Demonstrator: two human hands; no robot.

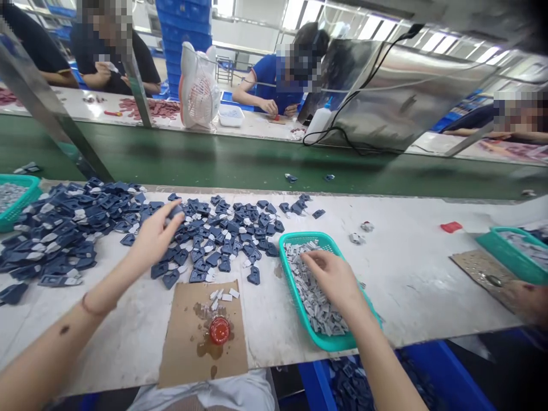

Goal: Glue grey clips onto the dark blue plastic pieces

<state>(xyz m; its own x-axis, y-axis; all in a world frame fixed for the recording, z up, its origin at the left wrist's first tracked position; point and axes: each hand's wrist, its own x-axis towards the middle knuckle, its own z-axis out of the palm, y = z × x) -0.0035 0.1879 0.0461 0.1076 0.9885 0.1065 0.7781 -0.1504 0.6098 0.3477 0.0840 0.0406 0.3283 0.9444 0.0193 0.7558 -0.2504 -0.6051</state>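
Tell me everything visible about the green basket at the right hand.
The basket is teal-green, apparently plastic, oblong with rounded corners and a perforated wall. It stands upright and open on the white table, right of the cardboard, holding many small grey pieces. The right hand reaches inside; the forearm hides part of the rim.

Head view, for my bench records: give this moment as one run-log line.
left hand: blue part between fingers | right hand: fingertips at gray pieces in teal basket | red container: on cardboard
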